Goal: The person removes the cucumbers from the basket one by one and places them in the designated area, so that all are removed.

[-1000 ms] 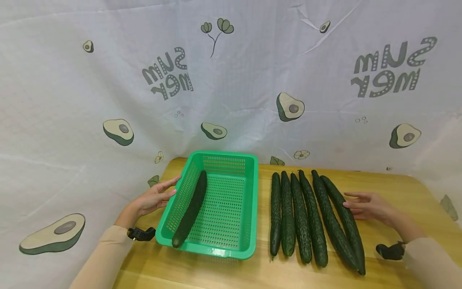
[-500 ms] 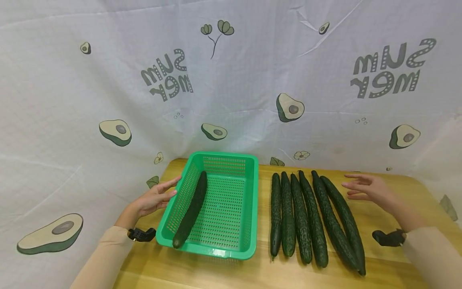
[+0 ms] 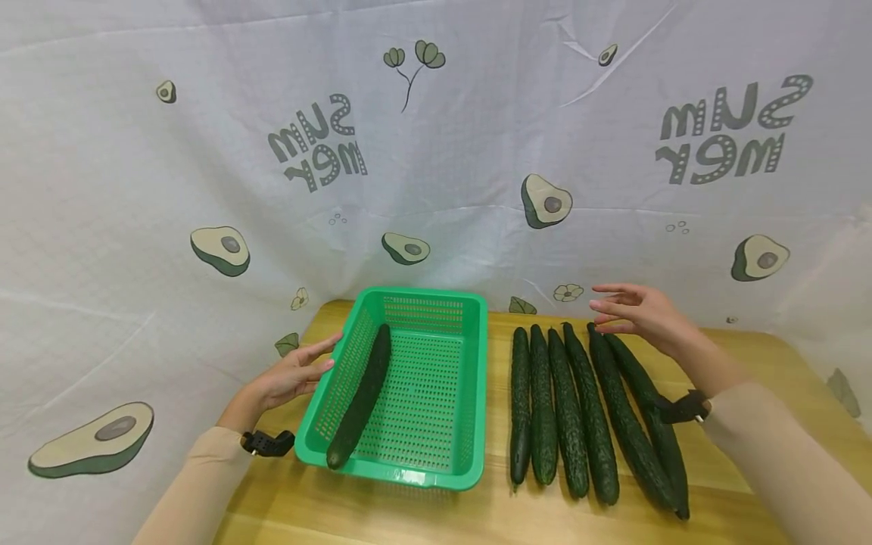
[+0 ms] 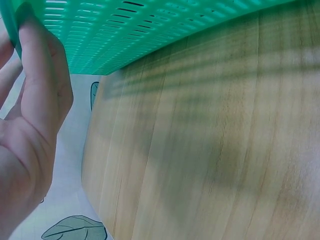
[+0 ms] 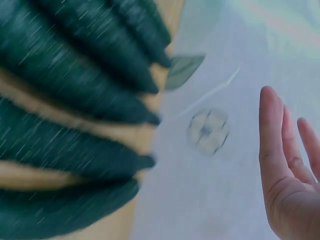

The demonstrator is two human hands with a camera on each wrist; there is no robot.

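My left hand (image 3: 289, 376) holds the left rim of a green plastic basket (image 3: 485, 378); in the left wrist view its fingers (image 4: 37, 75) lie against the rim and outer side. One dark green cucumber (image 3: 361, 401) lies lengthwise along the basket's left side, its near end up on the front rim. To the right, several cucumbers (image 3: 568, 416) lie side by side on the table. Above the far ends of the rightmost ones, my right hand (image 3: 647, 314) hovers with loosely extended fingers and nothing in them. In the right wrist view those fingers (image 5: 272, 130) are apart from the cucumbers.
The wooden table (image 3: 729, 363) ends at the back against a white curtain (image 3: 450, 136) printed with avocados and flowers. The table's left edge (image 4: 90, 145) shows in the left wrist view. Black wrist cameras sit on both wrists.
My right hand has left the side of the rightmost cucumber, risen and moved left and away over the cucumbers' far ends. My left hand, the basket and the cucumbers stay in place.
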